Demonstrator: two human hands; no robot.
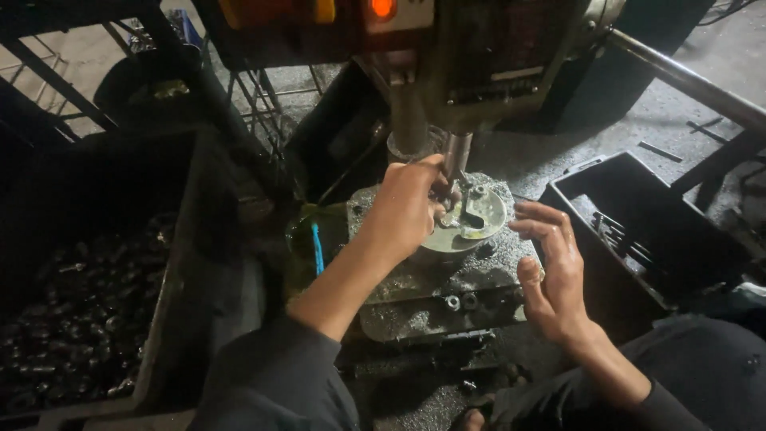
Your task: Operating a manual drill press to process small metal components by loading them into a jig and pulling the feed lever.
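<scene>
Right now the left hand (407, 209) pinches a small metal part (471, 211) on the round fixture (447, 239) at frame centre, under the drill spindle (456, 156); the right hand (550, 267) hovers spread, just right.

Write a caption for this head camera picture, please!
Left hand sets a metal part on the drill press's round fixture; right hand waits open.

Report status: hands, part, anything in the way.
Left hand pinching the metal part on the round fixture, under the spindle. Right hand open, beside fixture, holding nothing. Nothing blocking; bins either side.
</scene>
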